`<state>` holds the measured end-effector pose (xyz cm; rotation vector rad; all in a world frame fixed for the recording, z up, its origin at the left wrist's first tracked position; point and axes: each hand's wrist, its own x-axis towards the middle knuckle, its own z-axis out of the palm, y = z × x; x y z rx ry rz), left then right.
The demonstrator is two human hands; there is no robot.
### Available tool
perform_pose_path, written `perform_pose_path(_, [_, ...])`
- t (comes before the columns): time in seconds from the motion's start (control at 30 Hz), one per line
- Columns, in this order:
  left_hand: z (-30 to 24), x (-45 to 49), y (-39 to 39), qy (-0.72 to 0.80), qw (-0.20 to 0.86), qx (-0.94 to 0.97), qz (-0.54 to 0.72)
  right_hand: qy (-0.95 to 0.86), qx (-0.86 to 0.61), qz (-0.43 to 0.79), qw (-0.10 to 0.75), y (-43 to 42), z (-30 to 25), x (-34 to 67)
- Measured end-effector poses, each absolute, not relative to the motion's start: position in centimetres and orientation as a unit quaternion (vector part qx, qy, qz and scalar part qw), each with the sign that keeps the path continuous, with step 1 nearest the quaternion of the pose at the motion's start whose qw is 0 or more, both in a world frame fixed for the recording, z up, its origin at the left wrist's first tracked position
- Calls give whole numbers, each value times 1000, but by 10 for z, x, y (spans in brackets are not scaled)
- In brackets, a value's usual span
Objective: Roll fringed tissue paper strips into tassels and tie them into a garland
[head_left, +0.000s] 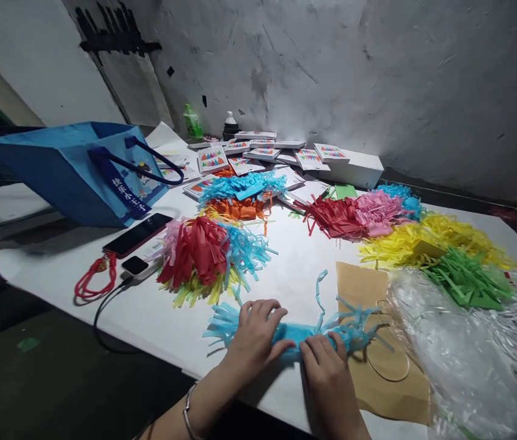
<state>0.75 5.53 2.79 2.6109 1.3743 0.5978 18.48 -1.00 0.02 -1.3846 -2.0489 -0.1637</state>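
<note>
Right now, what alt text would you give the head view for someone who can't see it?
The left hand and right hand hold a blue fringe side by side on a white table. Heaps of coloured fringe lie behind it, brown paper and clear plastic to the right, a phone and blue bag to the left.

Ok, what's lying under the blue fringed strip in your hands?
The blue fringed strip lies on the white table, its right end on a brown paper sheet. The left hand and right hand cover its middle; beneath there is hidden.
</note>
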Motion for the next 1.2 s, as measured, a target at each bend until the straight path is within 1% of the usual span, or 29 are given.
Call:
perform_pose_path(0.07, [21,6,50,386,50,885,253,-767,-546,-39,334,-10,1,184])
perform_pose_path(0.13, [11,4,43,335,40,898,283,-771,-539,-40,337,-11,2,185])
perform_pose_path(0.23, [0,-1,35,323,47,901,284,-788,-511,-69,337,-17,0,191])
perform_pose_path(0.33, [2,-7,31,343,71,899,264,-772,-526,-48,353,-23,-5,198])
perform_pose_path(0.4, [9,-8,31,370,82,891,251,-757,-555,-32,344,-24,-7,199])
perform_pose_path(0.47, [16,-5,32,406,81,882,225,-747,-586,-42,311,-19,-6,198])
perform_pose_path(0.57, [23,3,36,470,50,864,171,-742,-617,-71,252,-5,-2,193])
perform_pose_path(0.7, [27,11,43,506,19,850,144,-727,-646,-85,218,5,8,189])
perform_pose_path(0.8, [27,12,46,502,22,852,145,-731,-633,-75,242,2,14,186])
perform_pose_path(0.9, [26,10,47,503,30,852,144,-773,-565,-42,285,-4,12,183])
perform_pose_path(0.97, [24,7,46,502,36,849,160,-789,-540,-37,292,-6,9,183])
perform_pose_path(1.03, [21,4,45,469,39,858,205,-783,-543,-36,301,-7,7,184])
perform_pose_path(1.13, [13,0,42,377,36,883,278,-769,-555,-12,318,-8,6,183])
perform_pose_path(1.2, [7,-1,40,346,40,890,295,-773,-550,-5,317,-8,7,180])
